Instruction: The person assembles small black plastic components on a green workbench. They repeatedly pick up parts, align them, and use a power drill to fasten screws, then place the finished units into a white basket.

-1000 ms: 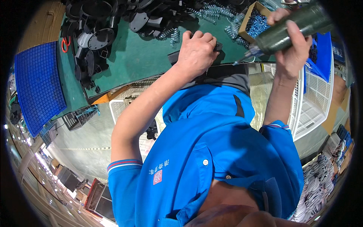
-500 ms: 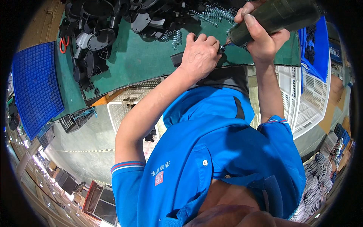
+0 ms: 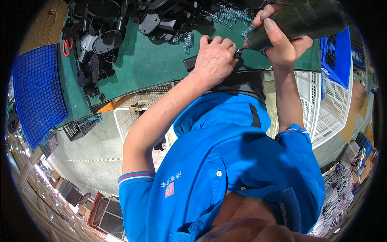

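My left hand has its fingers clamped on a small black part at top centre on the green worktop; my right hand grips the dark power screwdriver, tip at the part. Fastening looks underway; black parts piled upper left and springs seem left to do.

Two hands, one power screwdriver

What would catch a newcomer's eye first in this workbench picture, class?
The right hand grips a dark green power screwdriver at top right, its tip meeting a small black part pinned under the left hand on the green mat. A heap of black plastic parts and coiled metal springs lie behind.
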